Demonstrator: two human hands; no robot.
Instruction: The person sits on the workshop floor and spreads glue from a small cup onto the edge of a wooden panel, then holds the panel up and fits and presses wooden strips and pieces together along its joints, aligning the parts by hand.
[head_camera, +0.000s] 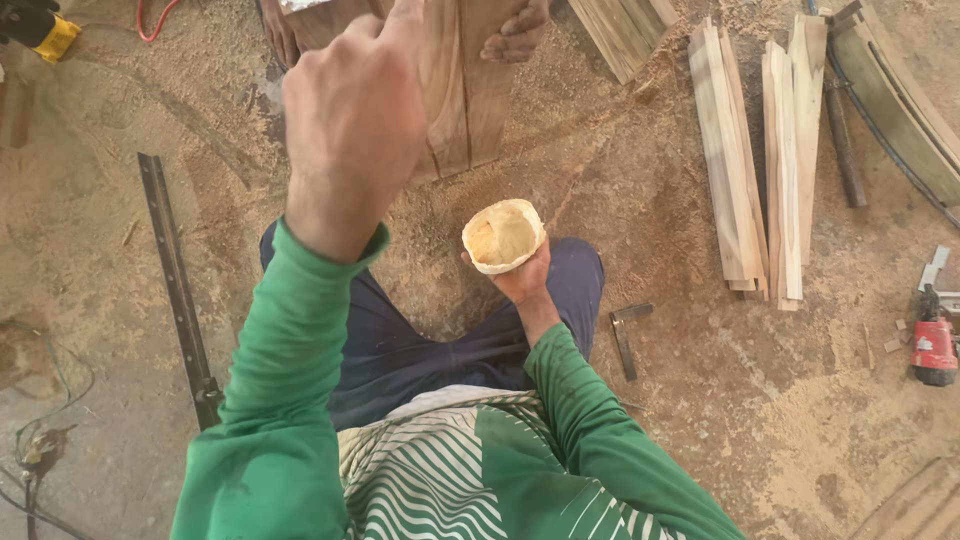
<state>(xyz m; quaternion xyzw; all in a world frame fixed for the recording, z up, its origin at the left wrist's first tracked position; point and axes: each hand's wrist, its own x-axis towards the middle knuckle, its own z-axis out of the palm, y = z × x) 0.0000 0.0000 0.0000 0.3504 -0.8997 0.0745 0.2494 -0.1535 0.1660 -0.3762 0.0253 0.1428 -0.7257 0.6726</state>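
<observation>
My left hand (355, 120) is raised with its back to me and its fingers curled against an upright brown wooden board (465, 90). What the fingers hold, if anything, is hidden. My right hand (522, 285) grips from below a small pale bowl (503, 235) filled with yellowish paste, held over my knees just below the board. Two bare feet (515, 35) rest against the board's sides at the top of the view. I sit on a sawdust-covered floor in green sleeves and dark trousers.
A bundle of light wooden strips (745, 160) lies to the right, with curved wooden pieces (890, 90) beyond. A red power tool (935, 345) sits at the right edge. A long dark metal bar (175, 270) lies to the left, and a small square (625, 335) by my right knee.
</observation>
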